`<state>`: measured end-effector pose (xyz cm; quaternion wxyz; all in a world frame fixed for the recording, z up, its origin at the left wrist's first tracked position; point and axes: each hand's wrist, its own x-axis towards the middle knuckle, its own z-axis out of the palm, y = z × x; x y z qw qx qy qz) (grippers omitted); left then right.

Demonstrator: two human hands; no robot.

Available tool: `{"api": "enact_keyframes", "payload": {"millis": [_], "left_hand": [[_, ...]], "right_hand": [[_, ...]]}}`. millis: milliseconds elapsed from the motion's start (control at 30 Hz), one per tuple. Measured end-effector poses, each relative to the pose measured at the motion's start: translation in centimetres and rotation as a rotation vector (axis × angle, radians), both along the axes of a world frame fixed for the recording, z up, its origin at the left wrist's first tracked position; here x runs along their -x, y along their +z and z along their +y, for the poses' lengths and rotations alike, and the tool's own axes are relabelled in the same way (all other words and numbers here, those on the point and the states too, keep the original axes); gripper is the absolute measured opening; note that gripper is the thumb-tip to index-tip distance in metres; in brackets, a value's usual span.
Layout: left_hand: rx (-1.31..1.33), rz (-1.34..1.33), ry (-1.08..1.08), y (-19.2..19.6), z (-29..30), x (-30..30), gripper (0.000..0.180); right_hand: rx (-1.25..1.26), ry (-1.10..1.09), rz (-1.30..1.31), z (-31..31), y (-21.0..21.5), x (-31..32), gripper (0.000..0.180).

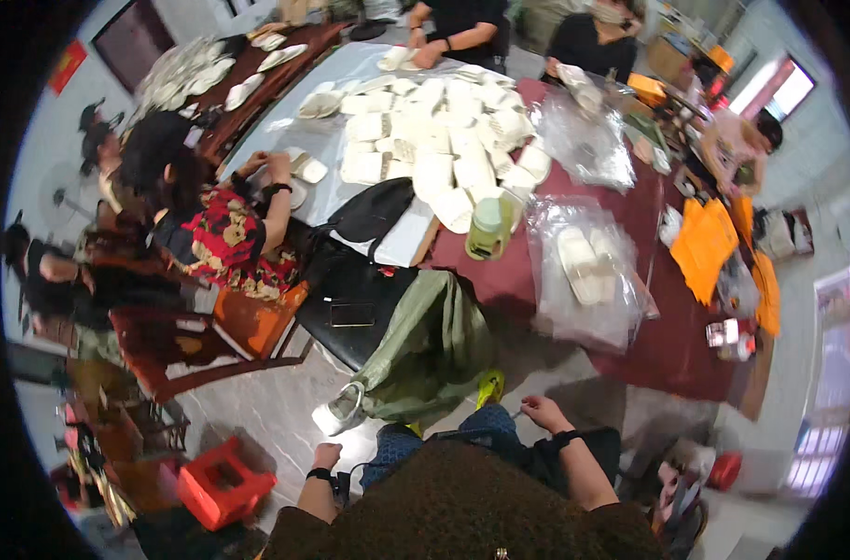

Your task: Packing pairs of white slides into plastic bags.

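Observation:
My left hand (pixel 326 456), a dark band at its wrist, is low beside my left leg. Its fingers look curled in; what they hold, if anything, is hidden. A white shoe-like thing (pixel 339 411) lies just ahead of it, by the end of a green woven sack (pixel 425 345). My right hand (pixel 543 414) is by my right leg, near my yellow shoe (pixel 490 387). Its fingers are pressed together, and whatever is between them is too small to name. Neither hand touches the table. Clear plastic bags (pixel 546 308) with a pair of pale slippers (pixel 586 266) lie on the table ahead.
Many cream slippers (pixel 434 131) cover the dark red table (pixel 668 317). A green jug (pixel 489 229) and black bag (pixel 374 219) stand near them. Several people work around it. A black bench (pixel 350 303), wooden chair (pixel 178 350) and red stool (pixel 224 483) are at left; orange bags (pixel 708 247) at right.

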<state>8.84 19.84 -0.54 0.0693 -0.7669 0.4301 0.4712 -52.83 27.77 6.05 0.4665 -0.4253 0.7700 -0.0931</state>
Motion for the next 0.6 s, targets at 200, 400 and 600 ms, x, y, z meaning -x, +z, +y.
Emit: {"api": "enact_keyframes", "payload": {"millis": [200, 400, 600], "left_hand": [[0.067, -0.019, 0.099, 3.1, 5.3, 12.3, 0.034], [0.482, -0.387, 0.113, 9.3, 2.4, 25.6, 0.068], [0.731, -0.839, 0.216, 8.8, -3.9, 20.8, 0.075]], "right_hand": [[0.148, 0.049, -0.361, -13.6, -1.7, 3.0, 0.038], [-0.293, -0.261, -0.824, -25.8, -5.5, -1.7, 0.029], [-0.248, -0.607, -1.192, -31.0, -10.4, -4.6, 0.053]]}}
